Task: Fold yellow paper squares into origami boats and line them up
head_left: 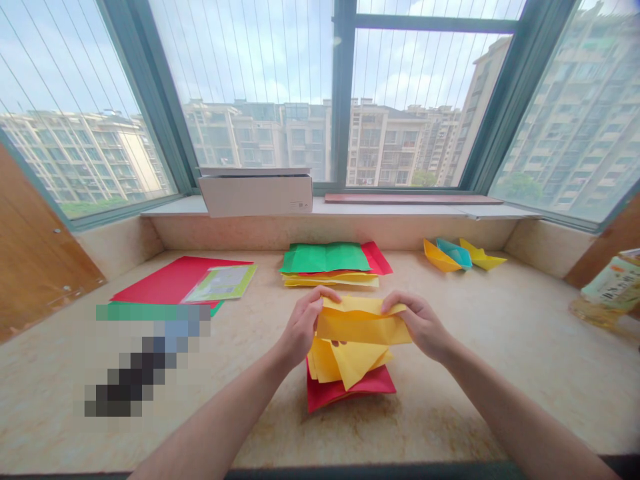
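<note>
Yellow paper (364,327) is held up over the bench (525,313), roughly midway along the near edge & a bit back from it. L hand (303,327) has its fingers pinched on the L end, R hand (425,327) likewise on the R end. Main risk, I'd say: uneven pull b/w the hands could tear it or skew its creases, b/c it looks thin & is gripped only at the ends. If one pinch slips, it'd prob. drop onto the loose yellow sheets (320,363) & red paper (377,382) below; can't tell if it touches them. A forearm bump could nudge that pile twd the near edge.

Containers: white box (257,195) on the sill (395,209) past the far edge, contents hidden. Bottle (607,287) by the R edge, w/ yellowish liquid. Packet (220,282) on red sheets (165,280) twd the far L corner, contents unclear. Paper boats (454,255) twd far R corner, insides too small to tell.
</note>
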Available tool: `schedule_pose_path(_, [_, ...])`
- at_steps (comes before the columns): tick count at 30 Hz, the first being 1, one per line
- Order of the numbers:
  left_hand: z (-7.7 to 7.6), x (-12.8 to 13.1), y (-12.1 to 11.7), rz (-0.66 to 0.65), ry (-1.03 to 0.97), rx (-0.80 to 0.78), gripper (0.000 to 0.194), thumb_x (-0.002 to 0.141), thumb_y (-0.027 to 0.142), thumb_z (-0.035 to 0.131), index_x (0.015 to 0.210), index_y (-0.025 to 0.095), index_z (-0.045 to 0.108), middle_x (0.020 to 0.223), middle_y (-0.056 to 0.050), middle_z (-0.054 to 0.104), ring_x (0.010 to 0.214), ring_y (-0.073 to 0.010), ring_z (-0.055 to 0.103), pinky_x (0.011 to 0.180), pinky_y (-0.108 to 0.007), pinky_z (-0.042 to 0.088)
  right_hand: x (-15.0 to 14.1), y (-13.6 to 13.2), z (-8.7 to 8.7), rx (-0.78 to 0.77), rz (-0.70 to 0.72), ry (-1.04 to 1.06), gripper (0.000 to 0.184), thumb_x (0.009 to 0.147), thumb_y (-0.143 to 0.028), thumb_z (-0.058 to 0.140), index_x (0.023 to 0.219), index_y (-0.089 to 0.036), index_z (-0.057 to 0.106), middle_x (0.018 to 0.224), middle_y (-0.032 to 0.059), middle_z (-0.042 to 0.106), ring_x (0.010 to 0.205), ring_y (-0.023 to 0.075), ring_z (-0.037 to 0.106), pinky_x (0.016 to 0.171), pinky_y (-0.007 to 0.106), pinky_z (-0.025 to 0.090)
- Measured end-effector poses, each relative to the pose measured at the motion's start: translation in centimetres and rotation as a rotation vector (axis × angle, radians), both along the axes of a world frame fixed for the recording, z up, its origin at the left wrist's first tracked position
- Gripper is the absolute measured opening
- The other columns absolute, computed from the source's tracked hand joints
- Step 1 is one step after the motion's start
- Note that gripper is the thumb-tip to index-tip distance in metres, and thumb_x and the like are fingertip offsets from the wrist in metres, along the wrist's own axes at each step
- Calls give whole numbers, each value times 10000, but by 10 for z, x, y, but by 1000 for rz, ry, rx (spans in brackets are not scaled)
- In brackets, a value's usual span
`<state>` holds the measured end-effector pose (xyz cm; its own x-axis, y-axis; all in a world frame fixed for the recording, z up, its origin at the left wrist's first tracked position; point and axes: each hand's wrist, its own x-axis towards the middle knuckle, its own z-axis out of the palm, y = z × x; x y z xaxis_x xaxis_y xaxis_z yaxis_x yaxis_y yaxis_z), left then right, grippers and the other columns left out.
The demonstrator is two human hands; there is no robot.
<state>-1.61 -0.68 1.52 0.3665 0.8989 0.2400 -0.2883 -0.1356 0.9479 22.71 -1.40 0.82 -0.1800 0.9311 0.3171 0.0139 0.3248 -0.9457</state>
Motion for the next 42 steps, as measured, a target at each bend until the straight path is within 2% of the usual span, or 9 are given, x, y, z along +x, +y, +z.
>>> schedule_pose_path(4, [2,1,-1,-23,70,70,352,909,505,511,1040,179,529,803,-21,648,559,-168,688,446,-244,548,4,3,-3,6,80,-5,221,792,-244,506,844,-199,716,871,34,681,812,199,597,691,280,458])
schedule_pose_path(9, [5,6,-5,12,194,116,405,849,445,670,1089,202,454,864,-15,655,573,-142,691,482,-215,553,6,3,-1,-15,109,-24,421,944,-511,437,937,-187,705,986,78,685,929,242,616,792,342,491])
schedule_pose_path(13, [2,8,-3,87,195,90,391,874,478,629,1071,203,434,773,3,657,501,-150,678,430,-210,531,3,-3,7,-34,246,-52,420,838,-570,643,1054,-210,645,1018,65,650,851,208,627,713,309,518])
schedule_pose_path(17, [1,8,0,154,172,90,381,905,526,556,1055,201,425,651,13,653,449,-170,663,379,-203,496,-3,-8,9,-125,423,38,535,704,-406,839,1138,-255,566,1072,43,639,899,194,637,716,283,531])
schedule_pose_path(22, [7,11,-3,179,144,84,426,907,530,546,1148,201,420,598,36,630,421,-167,649,367,-201,492,-7,-4,4,-128,225,19,282,774,-359,790,943,-209,621,904,30,668,764,157,642,623,248,514])
schedule_pose_path(26, [9,13,-5,199,124,66,440,894,523,569,1170,200,456,629,42,625,433,-160,658,376,-206,508,-7,0,3,-84,97,2,230,773,-382,783,847,-186,689,852,43,698,746,160,653,628,257,528])
schedule_pose_path(32, [4,10,-3,224,156,122,400,914,519,541,999,131,589,784,-40,663,475,-158,677,381,-211,506,-9,1,2,-83,33,78,261,763,-379,785,937,-203,705,877,45,736,764,175,693,663,281,562])
schedule_pose_path(37, [4,8,-6,162,161,148,427,898,495,585,1094,116,592,820,-60,672,529,-160,688,444,-232,543,-11,2,5,-76,23,149,447,792,-353,756,1190,-249,581,1005,50,740,872,210,712,739,329,578])
schedule_pose_path(42, [2,11,-6,176,190,131,427,839,418,688,1153,153,571,934,-67,688,555,-143,689,485,-235,562,-10,3,11,-95,-21,172,534,788,-390,752,1249,-236,531,1070,79,738,954,243,703,781,360,576])
